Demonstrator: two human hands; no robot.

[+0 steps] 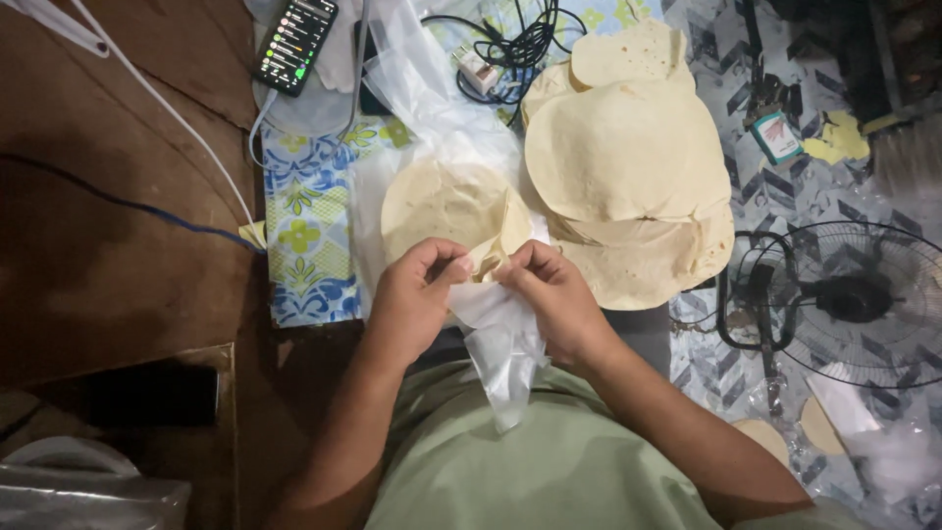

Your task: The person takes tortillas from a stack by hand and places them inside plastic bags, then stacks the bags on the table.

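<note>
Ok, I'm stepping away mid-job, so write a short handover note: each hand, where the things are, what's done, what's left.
Left hand: pinching the near edge of a folded wrapper.
Right hand: pinching the same edge from the other side.
Plastic bag: under both hands, hanging into the lap.
One round wrapper lies flat on plastic just beyond the hands.
Loose stack of wrappers: to the right of it, not in plastic.
Done: cannot tell how many are packed.
Left, probably: the stack.

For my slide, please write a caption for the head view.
Both hands, left hand and right hand, pinch a round flatbread over a clear plastic bag.
</note>
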